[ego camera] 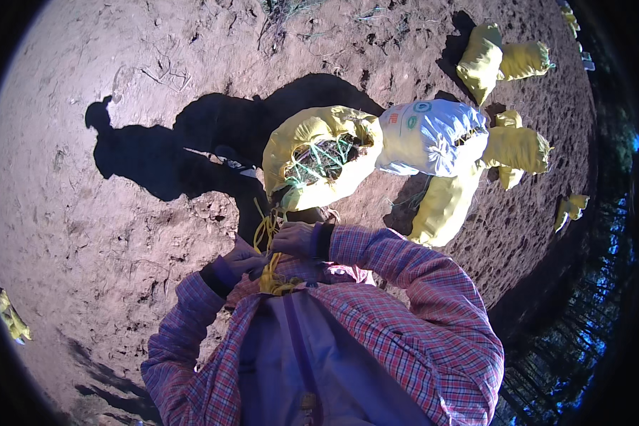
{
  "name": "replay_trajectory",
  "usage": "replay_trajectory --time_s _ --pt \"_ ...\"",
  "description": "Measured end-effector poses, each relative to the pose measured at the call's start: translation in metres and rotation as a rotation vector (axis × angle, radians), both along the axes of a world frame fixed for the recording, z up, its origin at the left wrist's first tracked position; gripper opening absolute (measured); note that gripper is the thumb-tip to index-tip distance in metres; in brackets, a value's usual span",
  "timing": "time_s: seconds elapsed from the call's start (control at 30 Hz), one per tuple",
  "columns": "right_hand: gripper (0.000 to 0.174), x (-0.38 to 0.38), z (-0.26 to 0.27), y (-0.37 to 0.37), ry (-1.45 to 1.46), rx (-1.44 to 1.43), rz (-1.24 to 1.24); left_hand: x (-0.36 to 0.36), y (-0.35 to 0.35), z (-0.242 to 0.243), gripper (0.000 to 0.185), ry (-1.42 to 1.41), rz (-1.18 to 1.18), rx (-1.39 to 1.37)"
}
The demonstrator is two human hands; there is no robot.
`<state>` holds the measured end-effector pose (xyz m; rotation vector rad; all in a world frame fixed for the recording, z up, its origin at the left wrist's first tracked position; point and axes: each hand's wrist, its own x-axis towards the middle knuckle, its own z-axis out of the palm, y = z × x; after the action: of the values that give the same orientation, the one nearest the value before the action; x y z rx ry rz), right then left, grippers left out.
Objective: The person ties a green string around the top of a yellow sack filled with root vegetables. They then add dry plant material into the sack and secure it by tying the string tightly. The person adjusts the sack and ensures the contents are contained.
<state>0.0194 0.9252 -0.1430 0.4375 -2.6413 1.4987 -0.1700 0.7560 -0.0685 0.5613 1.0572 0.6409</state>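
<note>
At my waist hangs a bundle of yellow cords [272,278], with loose loops rising above my fingers. My left hand [238,260] has its fingertips closed on the cords from the left side. My right hand [294,239] pinches the same strands, touching close to the left fingertips. Just beyond the hands stands a full yellow woven sack [278,152]. Green twine [333,160] crisscrosses over its mouth, and dark plant matter shows between the strands. The ends of the pinched cords are partly hidden by my fingers.
A white printed sack [412,139] leans against the yellow one on its right. More filled yellow sacks [447,205] lie beyond it, with two others [480,61] at the upper right. Bare brown soil [85,255] spreads all around, and trees [564,341] edge the right.
</note>
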Motion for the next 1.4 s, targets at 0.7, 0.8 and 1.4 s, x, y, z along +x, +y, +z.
replay_trajectory --time_s 0.7,0.8,1.4 --pt "0.028 0.088 0.156 -0.013 -0.302 -0.344 -0.839 0.085 0.099 -0.240 0.025 0.391 0.736 -0.176" --pt "0.030 0.085 0.168 0.016 -0.486 -0.664 -0.945 0.085 0.100 -0.246 0.027 0.499 0.667 -0.144" --pt "0.040 0.253 0.257 0.136 -0.178 -0.830 -1.064 0.080 0.111 -0.209 0.017 0.647 0.702 -0.070"
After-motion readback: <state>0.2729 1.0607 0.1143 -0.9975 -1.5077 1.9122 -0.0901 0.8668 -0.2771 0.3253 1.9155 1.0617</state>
